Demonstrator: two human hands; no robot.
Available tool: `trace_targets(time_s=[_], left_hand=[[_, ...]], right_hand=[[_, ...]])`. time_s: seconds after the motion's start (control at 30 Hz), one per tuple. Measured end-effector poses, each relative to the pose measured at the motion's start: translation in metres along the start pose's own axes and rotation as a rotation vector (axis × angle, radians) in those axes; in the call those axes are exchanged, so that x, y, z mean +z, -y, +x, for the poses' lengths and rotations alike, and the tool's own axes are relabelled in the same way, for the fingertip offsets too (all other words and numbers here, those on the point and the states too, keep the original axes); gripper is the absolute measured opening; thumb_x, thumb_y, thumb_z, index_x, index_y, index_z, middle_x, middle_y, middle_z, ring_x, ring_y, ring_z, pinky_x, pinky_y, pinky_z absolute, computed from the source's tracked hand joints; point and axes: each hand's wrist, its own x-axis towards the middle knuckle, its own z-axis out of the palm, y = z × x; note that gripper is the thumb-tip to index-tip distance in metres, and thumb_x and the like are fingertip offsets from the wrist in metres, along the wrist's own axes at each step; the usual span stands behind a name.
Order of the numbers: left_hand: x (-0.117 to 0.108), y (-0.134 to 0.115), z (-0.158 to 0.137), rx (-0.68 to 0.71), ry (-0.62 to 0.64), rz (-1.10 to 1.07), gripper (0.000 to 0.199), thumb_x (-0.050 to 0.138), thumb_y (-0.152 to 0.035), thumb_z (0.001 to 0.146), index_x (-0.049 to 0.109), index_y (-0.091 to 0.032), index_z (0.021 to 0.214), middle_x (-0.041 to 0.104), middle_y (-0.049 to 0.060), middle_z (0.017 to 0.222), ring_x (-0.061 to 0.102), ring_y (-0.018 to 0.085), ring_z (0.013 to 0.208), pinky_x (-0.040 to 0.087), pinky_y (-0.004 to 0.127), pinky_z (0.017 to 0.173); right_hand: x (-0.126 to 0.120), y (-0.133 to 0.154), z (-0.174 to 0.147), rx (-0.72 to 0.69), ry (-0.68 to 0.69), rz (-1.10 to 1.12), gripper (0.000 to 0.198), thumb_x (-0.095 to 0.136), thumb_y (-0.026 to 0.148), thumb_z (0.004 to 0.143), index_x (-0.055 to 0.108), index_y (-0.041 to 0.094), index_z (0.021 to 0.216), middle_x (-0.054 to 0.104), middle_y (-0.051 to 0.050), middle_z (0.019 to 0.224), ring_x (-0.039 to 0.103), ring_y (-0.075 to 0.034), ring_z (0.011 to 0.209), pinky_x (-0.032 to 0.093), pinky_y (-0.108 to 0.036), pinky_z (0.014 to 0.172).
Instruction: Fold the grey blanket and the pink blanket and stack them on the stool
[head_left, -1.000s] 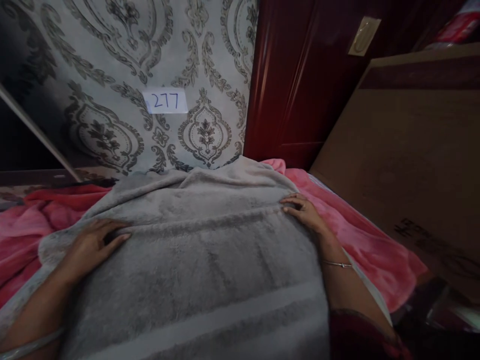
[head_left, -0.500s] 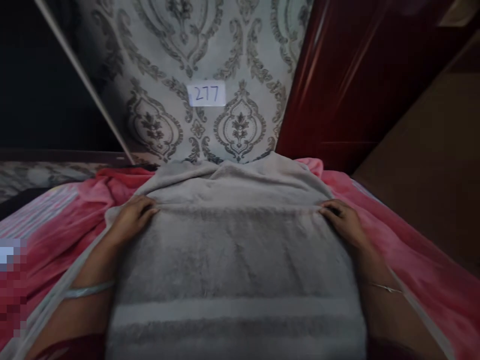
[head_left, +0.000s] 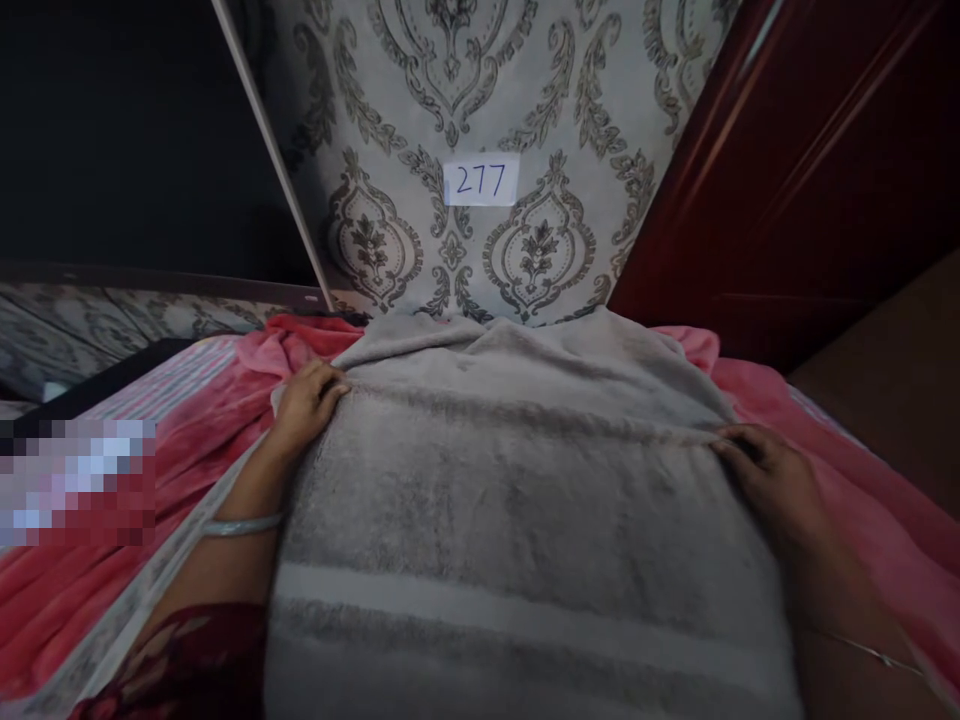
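A large grey towel (head_left: 525, 490) with a paler band across its lower part stretches between my two hands. Its left edge is pinched by my left hand (head_left: 307, 400), which wears a light bangle on the wrist. On the other side my right hand (head_left: 772, 475) grips the edge with thumb and fingers, a little lower in the view. Behind the held edge, more light grey cloth (head_left: 510, 350) lies in loose folds; whether it is the same piece I cannot tell.
Pink blankets (head_left: 840, 440) spread at both sides, over a striped sheet (head_left: 169, 380) on the left. Patterned wallpaper (head_left: 450, 250) with a paper marked 277 (head_left: 480, 180) is ahead. A dark screen (head_left: 135, 140) stands left, a dark red panel (head_left: 787, 170) right.
The view has turned a little left, so everything sits further right. The held edge of the towel now slants, its right end lower. Both hands keep their grip.
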Motion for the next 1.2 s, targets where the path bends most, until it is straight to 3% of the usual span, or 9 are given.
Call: trace_targets(time_s=[0.23, 0.37, 0.57, 0.77, 0.93, 1.03, 1.2], left_hand=[[0.013, 0.01, 0.0, -0.018, 0.066, 0.016, 0.026, 0.047, -0.044, 0.089, 0.059, -0.02, 0.087, 0.065, 0.009, 0.094, 0.062, 0.024, 0.093, 0.051, 0.037, 0.087], [0.014, 0.019, -0.001, -0.027, 0.177, 0.097, 0.029, 0.047, -0.046, 0.088, 0.061, -0.021, 0.087, 0.066, 0.01, 0.094, 0.064, 0.026, 0.092, 0.053, 0.038, 0.087], [0.018, 0.045, -0.005, -0.035, 0.304, 0.142, 0.028, 0.05, -0.048, 0.085, 0.061, -0.022, 0.081, 0.07, 0.008, 0.09, 0.066, 0.026, 0.091, 0.054, 0.037, 0.086], [0.019, 0.022, -0.013, -0.091, 0.282, 0.24, 0.019, 0.049, -0.034, 0.086, 0.063, -0.022, 0.086, 0.073, 0.011, 0.102, 0.066, 0.028, 0.103, 0.052, 0.038, 0.093], [-0.026, -0.012, -0.021, -0.102, 0.058, 0.338, 0.026, 0.043, -0.034, 0.093, 0.063, -0.018, 0.094, 0.07, 0.017, 0.105, 0.065, 0.031, 0.105, 0.05, 0.04, 0.093], [-0.072, -0.031, -0.024, -0.111, -0.057, 0.379, 0.026, 0.042, -0.033, 0.095, 0.062, -0.017, 0.097, 0.068, 0.017, 0.108, 0.064, 0.031, 0.107, 0.049, 0.041, 0.093], [-0.159, -0.073, -0.031, -0.145, -0.227, 0.505, 0.038, 0.039, -0.039, 0.098, 0.062, -0.012, 0.11, 0.064, 0.016, 0.116, 0.063, 0.031, 0.111, 0.049, 0.041, 0.092]], right_hand=[[0.011, -0.023, 0.005, -0.001, 0.047, 0.011, 0.031, 0.063, 0.057, 0.075, 0.068, 0.028, 0.083, 0.07, -0.009, 0.088, 0.066, -0.034, 0.09, 0.051, -0.051, 0.091], [0.014, -0.034, 0.007, -0.069, 0.094, -0.049, 0.037, 0.059, 0.062, 0.079, 0.072, 0.028, 0.086, 0.073, -0.008, 0.092, 0.067, -0.032, 0.095, 0.051, -0.048, 0.094], [0.026, -0.048, 0.006, -0.075, 0.083, -0.1, 0.046, 0.055, 0.069, 0.077, 0.068, 0.026, 0.073, 0.072, -0.008, 0.081, 0.066, -0.03, 0.083, 0.052, -0.045, 0.083], [0.035, -0.024, -0.001, -0.055, 0.059, -0.228, 0.049, 0.044, 0.067, 0.08, 0.064, 0.024, 0.07, 0.07, -0.012, 0.079, 0.062, -0.03, 0.08, 0.048, -0.046, 0.08], [-0.006, 0.031, -0.006, -0.164, -0.079, -0.273, 0.039, 0.045, 0.058, 0.085, 0.059, 0.025, 0.069, 0.068, -0.013, 0.079, 0.059, -0.03, 0.082, 0.046, -0.044, 0.08], [-0.048, 0.07, -0.012, -0.22, -0.205, -0.301, 0.033, 0.047, 0.051, 0.086, 0.058, 0.024, 0.071, 0.067, -0.013, 0.081, 0.058, -0.029, 0.084, 0.046, -0.043, 0.08], [-0.123, 0.119, -0.025, -0.164, -0.513, -0.345, 0.032, 0.049, 0.048, 0.086, 0.063, 0.02, 0.08, 0.068, -0.014, 0.087, 0.061, -0.027, 0.085, 0.046, -0.04, 0.078]])
